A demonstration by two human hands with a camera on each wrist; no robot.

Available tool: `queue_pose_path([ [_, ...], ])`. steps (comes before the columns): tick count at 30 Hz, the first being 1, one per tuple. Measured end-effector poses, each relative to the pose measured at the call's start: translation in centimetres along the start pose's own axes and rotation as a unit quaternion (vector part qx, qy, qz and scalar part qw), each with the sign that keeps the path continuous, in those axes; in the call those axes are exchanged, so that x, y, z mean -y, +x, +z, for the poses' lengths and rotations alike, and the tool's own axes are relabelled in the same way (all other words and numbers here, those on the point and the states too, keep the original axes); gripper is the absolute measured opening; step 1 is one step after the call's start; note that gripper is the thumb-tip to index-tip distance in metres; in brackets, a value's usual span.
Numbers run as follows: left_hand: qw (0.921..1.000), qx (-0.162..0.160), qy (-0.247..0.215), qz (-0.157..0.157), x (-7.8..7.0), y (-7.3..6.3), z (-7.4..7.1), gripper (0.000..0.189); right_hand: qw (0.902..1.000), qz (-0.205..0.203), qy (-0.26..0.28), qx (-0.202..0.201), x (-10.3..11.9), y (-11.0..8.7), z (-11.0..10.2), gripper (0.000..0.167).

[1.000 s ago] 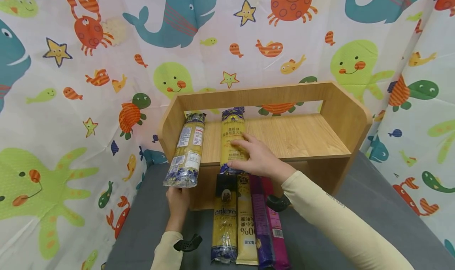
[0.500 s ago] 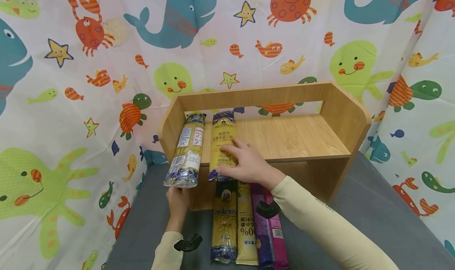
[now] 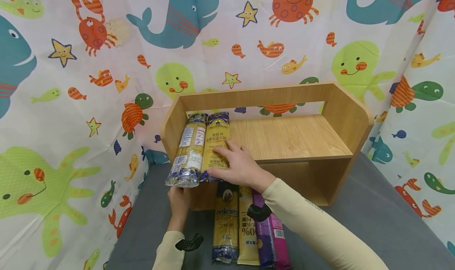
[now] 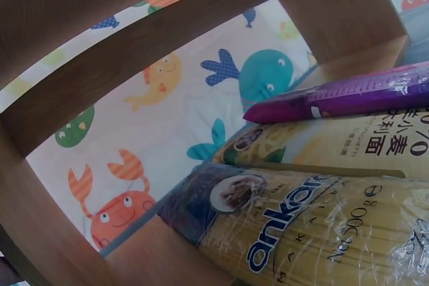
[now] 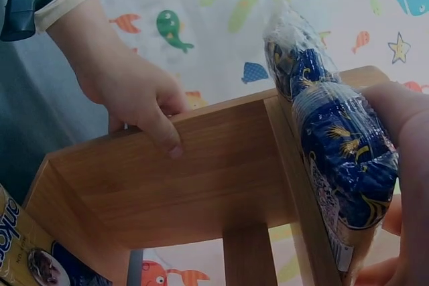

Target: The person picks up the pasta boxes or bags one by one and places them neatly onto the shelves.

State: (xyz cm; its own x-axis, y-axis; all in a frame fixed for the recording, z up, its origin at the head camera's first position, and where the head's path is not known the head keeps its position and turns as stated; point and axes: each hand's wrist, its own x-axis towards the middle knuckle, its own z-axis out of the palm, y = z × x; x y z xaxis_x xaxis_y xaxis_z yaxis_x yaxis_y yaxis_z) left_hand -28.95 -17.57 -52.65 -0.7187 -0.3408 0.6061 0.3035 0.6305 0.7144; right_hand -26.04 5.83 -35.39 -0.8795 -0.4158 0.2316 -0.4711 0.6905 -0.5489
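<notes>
In the head view, my right hand [image 3: 241, 163] holds a yellow spaghetti pack [image 3: 215, 139] on the upper board of the wooden shelf [image 3: 291, 137]. That pack lies against a clear-wrapped spaghetti pack [image 3: 188, 153] at the shelf's left side; both jut over the front edge. Lower down, my left hand [image 3: 179, 205] grips the edge of the shelf's left side panel. The right wrist view shows the left hand's thumb [image 5: 161, 132] on the panel's inner face, with the other fingers mostly hidden behind it. There the packs' blue ends [image 5: 348, 155] stick out beside my right hand.
Below the shelf lie an Ankara spaghetti pack [image 3: 225, 222], a cream pasta pack [image 3: 248, 226] and purple-pink packaging [image 3: 271, 238], side by side on the grey surface [image 3: 341, 222]. Their far ends reach the lower compartment. A cartoon-print curtain [image 3: 227, 45] hangs behind.
My right hand has moved the yellow spaghetti pack leftward along the upper board until it lies beside the clear-wrapped pack. My left hand has stayed at the side panel.
</notes>
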Motion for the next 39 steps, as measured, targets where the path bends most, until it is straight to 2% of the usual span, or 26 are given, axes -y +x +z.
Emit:
queue_pose_path([
  [3,1.0000,-0.001,-0.001,0.001,0.0,0.0,0.0,0.031,1.0000,0.002,-0.004,0.001,0.1,0.1,0.1,0.073],
  [10,0.9999,-0.011,0.000,0.005,-0.1,-0.1,0.0,0.018,1.0000,0.006,-0.002,0.000,0.2,0.0,0.2,0.073],
  [18,1.0000,-0.005,0.000,0.001,-0.1,-0.1,-0.2,0.020,0.9996,0.012,0.023,-0.008,0.1,-0.4,0.1,0.072],
  [21,1.0000,-0.005,0.000,0.001,0.0,-0.1,-0.2,0.018,0.9987,-0.002,0.045,-0.023,-0.2,-1.2,0.0,0.069],
  [23,1.0000,-0.002,0.000,-0.003,-0.1,-0.1,-0.2,0.017,0.9961,-0.033,0.063,-0.051,-0.7,-2.3,0.1,0.062],
  [24,1.0000,-0.001,0.001,-0.004,-0.1,-0.2,-0.2,0.015,0.9927,-0.062,0.071,-0.075,-1.2,-2.9,0.2,0.058],
  [26,0.9999,0.004,0.002,-0.010,-0.1,-0.2,-0.3,0.013,0.9798,-0.127,0.084,-0.129,-2.2,-4.3,0.4,0.047],
  [29,0.9997,0.015,-0.003,-0.017,-0.3,-0.2,-0.3,0.011,0.9503,-0.219,0.071,-0.209,-4.3,-6.3,0.6,0.033],
  [31,0.9996,0.018,-0.005,-0.019,-0.4,-0.2,-0.3,0.011,0.9388,-0.245,0.059,-0.234,-5.8,-7.6,0.6,0.028],
  [32,0.9996,0.018,-0.006,-0.019,-0.4,-0.2,-0.3,0.010,0.9374,-0.246,0.049,-0.241,-6.6,-8.2,0.6,0.027],
  [34,0.9996,0.019,-0.007,-0.020,-0.4,-0.2,-0.4,0.009,0.9410,-0.229,0.037,-0.246,-8.2,-9.5,0.6,0.029],
  [39,0.9990,0.032,-0.003,-0.031,-0.4,-0.1,-0.5,0.009,0.9592,-0.129,0.031,-0.250,-11.8,-12.4,0.9,0.037],
])
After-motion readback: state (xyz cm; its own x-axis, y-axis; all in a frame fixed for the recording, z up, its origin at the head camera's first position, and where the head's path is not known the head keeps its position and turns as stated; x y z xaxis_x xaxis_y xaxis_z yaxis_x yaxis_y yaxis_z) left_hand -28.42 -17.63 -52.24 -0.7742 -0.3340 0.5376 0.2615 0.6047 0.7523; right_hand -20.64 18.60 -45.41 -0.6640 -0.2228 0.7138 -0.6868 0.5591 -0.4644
